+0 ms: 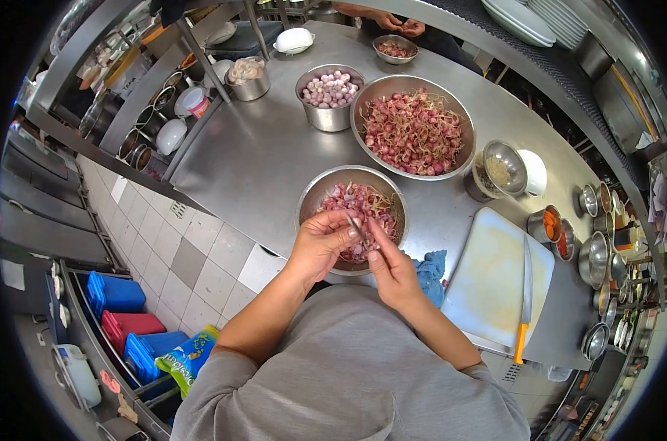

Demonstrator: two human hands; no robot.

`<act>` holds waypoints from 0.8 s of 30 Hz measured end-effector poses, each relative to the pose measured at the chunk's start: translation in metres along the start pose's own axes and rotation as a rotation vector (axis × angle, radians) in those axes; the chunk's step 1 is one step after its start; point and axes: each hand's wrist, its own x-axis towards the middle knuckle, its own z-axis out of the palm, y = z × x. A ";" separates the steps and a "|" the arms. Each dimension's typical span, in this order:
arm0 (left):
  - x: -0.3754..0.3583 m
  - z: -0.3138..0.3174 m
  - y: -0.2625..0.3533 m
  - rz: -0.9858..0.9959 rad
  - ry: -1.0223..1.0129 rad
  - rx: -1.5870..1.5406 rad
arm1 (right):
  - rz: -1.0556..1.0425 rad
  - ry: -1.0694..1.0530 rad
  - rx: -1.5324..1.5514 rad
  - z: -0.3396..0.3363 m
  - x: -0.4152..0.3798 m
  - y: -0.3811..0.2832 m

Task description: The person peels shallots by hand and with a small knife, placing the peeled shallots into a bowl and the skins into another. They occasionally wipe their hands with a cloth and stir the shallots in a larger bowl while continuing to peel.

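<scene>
Over a metal bowl [306, 200] of shallot skins and pieces [357, 197], both my hands meet. My left hand [324, 241] is closed, pinching a small dark knife [357, 226]. My right hand [392, 266] has its fingers bent close to the blade; what they hold is too small to make out. Behind the bowl, to the right, stands a large bowl [467, 151] full of red shallots with roots [414, 131]. A metal pot [329, 117] beside it holds peeled shallots [330, 90].
A white cutting board [488, 275] carries a yellow-handled knife [526, 294] at the right. Near it lies a blue cloth [430, 275]. Across the steel table [238, 158], another person's hands [403, 26] are above a small bowl [395, 57]. Several metal bowls line the right edge.
</scene>
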 end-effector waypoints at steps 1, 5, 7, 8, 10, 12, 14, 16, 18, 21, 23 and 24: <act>0.000 -0.001 0.000 -0.007 -0.004 -0.003 | 0.031 -0.032 0.024 0.000 0.000 -0.007; -0.001 -0.005 0.000 -0.002 -0.015 0.027 | 0.032 -0.105 -0.029 -0.003 0.002 -0.011; 0.000 -0.008 0.000 0.010 -0.039 0.064 | 0.070 -0.115 -0.037 -0.004 0.003 -0.016; 0.000 -0.009 0.000 0.010 -0.041 0.063 | 0.107 -0.126 -0.044 -0.004 0.003 -0.018; -0.001 -0.007 0.001 -0.036 -0.009 0.020 | 0.102 -0.092 -0.005 0.001 0.002 -0.010; 0.000 -0.010 -0.002 -0.042 -0.037 -0.013 | 0.096 -0.060 0.034 0.004 -0.001 -0.002; 0.001 -0.012 -0.004 -0.048 -0.066 -0.046 | 0.431 -0.059 0.287 0.005 -0.005 0.004; 0.002 -0.011 -0.005 -0.068 -0.087 -0.104 | 0.362 -0.039 0.266 0.007 -0.005 0.008; 0.001 -0.007 -0.003 -0.081 -0.090 -0.135 | 0.292 -0.020 0.247 0.008 -0.005 0.007; 0.001 -0.004 0.000 -0.087 -0.082 -0.142 | 0.328 -0.032 0.247 0.008 -0.004 0.002; 0.000 -0.005 0.000 -0.076 -0.066 -0.117 | 0.257 -0.030 0.183 0.007 -0.004 0.005; 0.001 -0.007 -0.003 -0.027 -0.073 -0.067 | 0.256 -0.037 0.187 0.007 -0.004 0.004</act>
